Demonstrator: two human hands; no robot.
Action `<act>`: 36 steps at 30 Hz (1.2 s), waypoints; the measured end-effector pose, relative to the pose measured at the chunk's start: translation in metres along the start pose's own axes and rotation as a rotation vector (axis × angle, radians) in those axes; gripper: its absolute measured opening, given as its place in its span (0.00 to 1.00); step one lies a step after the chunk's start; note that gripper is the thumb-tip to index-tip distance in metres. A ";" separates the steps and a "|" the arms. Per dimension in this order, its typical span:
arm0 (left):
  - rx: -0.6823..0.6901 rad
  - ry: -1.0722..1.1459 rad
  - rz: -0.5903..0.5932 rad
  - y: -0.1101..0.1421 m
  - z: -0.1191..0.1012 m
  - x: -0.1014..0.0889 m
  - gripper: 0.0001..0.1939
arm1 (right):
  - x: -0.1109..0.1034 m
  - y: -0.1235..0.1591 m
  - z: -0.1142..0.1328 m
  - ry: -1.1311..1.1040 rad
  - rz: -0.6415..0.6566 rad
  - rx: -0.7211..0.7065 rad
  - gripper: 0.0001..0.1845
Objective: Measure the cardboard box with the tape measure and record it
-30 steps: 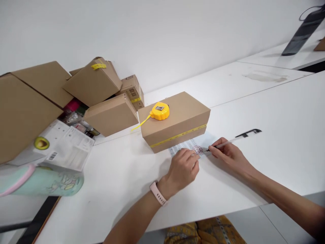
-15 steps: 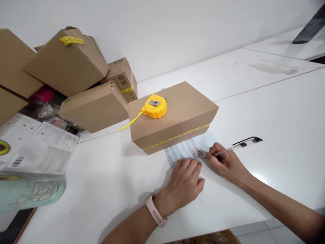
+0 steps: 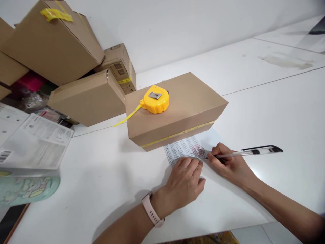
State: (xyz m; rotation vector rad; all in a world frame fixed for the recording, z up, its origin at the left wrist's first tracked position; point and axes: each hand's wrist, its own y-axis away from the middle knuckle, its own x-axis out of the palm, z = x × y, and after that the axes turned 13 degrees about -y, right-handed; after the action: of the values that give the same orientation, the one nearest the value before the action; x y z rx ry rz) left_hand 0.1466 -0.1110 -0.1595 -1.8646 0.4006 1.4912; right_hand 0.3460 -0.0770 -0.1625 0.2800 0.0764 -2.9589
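My right hand [image 3: 230, 164] grips a clear pen [image 3: 255, 151] with a black clip, its tip down at the edge of a printed sheet [image 3: 180, 149]. The sheet carries dense rows of small characters and a round red stamp. My left hand [image 3: 184, 181], with a pink band on the wrist, rests on the sheet's near edge, fingers loosely bent and thumb apart. Part of the sheet lies hidden under a cardboard box [image 3: 182, 123]. On top of that box sits a yellow tape measure [image 3: 155, 101], its yellow wrist strap hanging over the left edge.
More cardboard boxes [image 3: 53, 44] are piled at the back left. A white package with a barcode [image 3: 38, 142] and a mint-green patterned item [image 3: 30, 189] lie at the left. The white table [image 3: 101, 189] ends in front, with floor tiles visible below.
The pen has tilted lower, its back end swinging right and down. The left hand stays on the sheet. The view has shifted slightly, with the boxes appearing higher and further left.
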 end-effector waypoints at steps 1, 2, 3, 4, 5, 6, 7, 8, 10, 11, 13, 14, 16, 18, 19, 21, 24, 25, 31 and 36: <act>0.000 0.001 -0.004 0.000 0.000 0.000 0.19 | 0.000 0.000 0.001 0.006 0.004 -0.008 0.19; -0.001 0.000 -0.007 0.000 0.000 0.000 0.19 | 0.000 0.000 0.001 0.012 0.007 -0.014 0.19; -0.001 -0.002 -0.010 0.000 0.000 0.000 0.19 | 0.000 -0.001 0.002 0.017 0.008 -0.019 0.18; -0.001 -0.004 -0.012 0.000 0.000 0.000 0.19 | 0.000 0.000 0.001 0.022 0.008 -0.021 0.18; -0.001 -0.006 -0.012 0.000 0.000 0.000 0.19 | 0.000 0.000 0.001 0.027 0.008 -0.024 0.18; 0.000 -0.009 -0.011 0.000 -0.001 0.000 0.19 | 0.000 0.000 0.001 0.031 0.010 -0.028 0.18; 0.001 -0.011 -0.009 0.000 -0.001 0.000 0.19 | 0.000 0.000 0.000 0.036 0.013 -0.031 0.18; 0.002 -0.014 -0.008 0.000 -0.001 0.000 0.19 | 0.001 0.000 0.000 0.042 0.016 -0.036 0.18; 0.007 -0.020 -0.008 0.000 -0.001 0.000 0.19 | 0.001 0.000 -0.001 0.053 0.017 -0.046 0.17; 0.007 -0.022 -0.009 0.000 -0.001 0.000 0.19 | 0.001 0.000 -0.001 0.055 0.016 -0.050 0.17; 0.006 -0.026 -0.015 0.000 -0.001 0.000 0.19 | 0.001 0.000 0.000 0.051 0.011 -0.051 0.16; 0.005 -0.027 -0.019 0.000 -0.001 0.000 0.19 | 0.001 0.000 0.000 0.046 0.014 -0.048 0.16; 0.005 -0.026 -0.027 0.000 0.000 0.001 0.19 | 0.000 0.001 0.001 0.035 0.024 -0.038 0.16; 0.009 -0.022 -0.031 0.000 0.000 0.000 0.19 | -0.001 0.001 0.001 0.030 0.033 -0.028 0.16; 0.010 -0.021 -0.032 -0.001 0.000 0.000 0.19 | -0.001 0.001 0.001 0.027 0.034 -0.026 0.16; 0.012 -0.022 -0.039 -0.001 0.000 0.000 0.19 | -0.001 0.001 -0.001 0.017 0.030 -0.028 0.16; 0.013 -0.021 -0.049 -0.001 0.000 -0.001 0.19 | -0.001 0.000 -0.003 0.007 0.010 -0.025 0.17; 0.014 -0.018 -0.052 -0.001 0.000 -0.001 0.19 | -0.001 0.000 -0.004 0.007 -0.001 -0.022 0.17; 0.016 -0.011 -0.064 0.000 0.000 0.001 0.19 | -0.001 0.000 -0.003 0.015 -0.009 -0.015 0.17; 0.012 -0.010 -0.060 0.000 0.000 0.000 0.19 | -0.001 -0.001 -0.001 0.028 -0.011 -0.024 0.16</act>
State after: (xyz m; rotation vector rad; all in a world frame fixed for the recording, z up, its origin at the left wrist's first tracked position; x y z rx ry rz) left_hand 0.1468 -0.1108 -0.1596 -1.8434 0.3448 1.4543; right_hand 0.3468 -0.0761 -0.1633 0.3190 0.1174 -2.9635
